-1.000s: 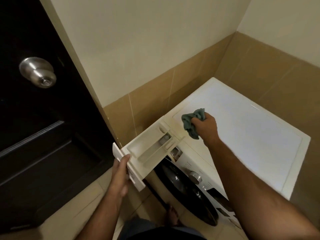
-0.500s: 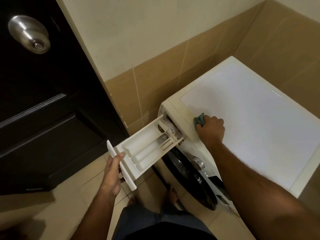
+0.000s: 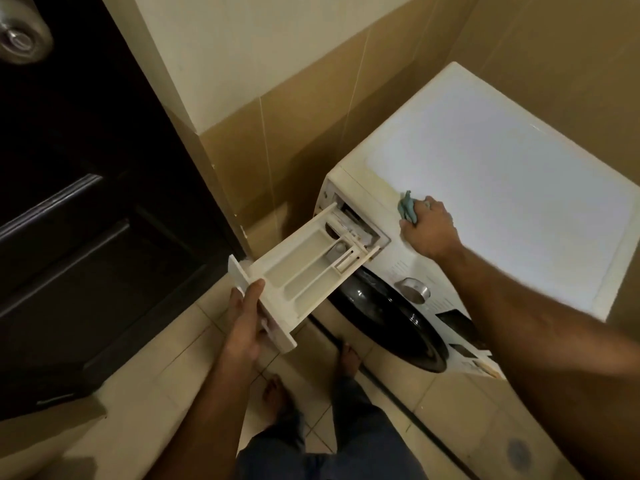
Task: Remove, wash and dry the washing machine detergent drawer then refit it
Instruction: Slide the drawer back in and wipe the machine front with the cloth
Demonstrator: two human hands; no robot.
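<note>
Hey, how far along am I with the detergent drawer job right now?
Looks done: the detergent drawer is out of the machine and looks clean and dry. In hand: the left hand grips its front panel with the back end at the drawer slot; the right hand holds a teal cloth on the washing machine top. Left: push the drawer fully home.

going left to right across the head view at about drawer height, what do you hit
dark door → left hand holding the drawer front → detergent drawer, its rear end at the slot → right hand gripping a teal cloth on the washing machine → tiled wall
</note>
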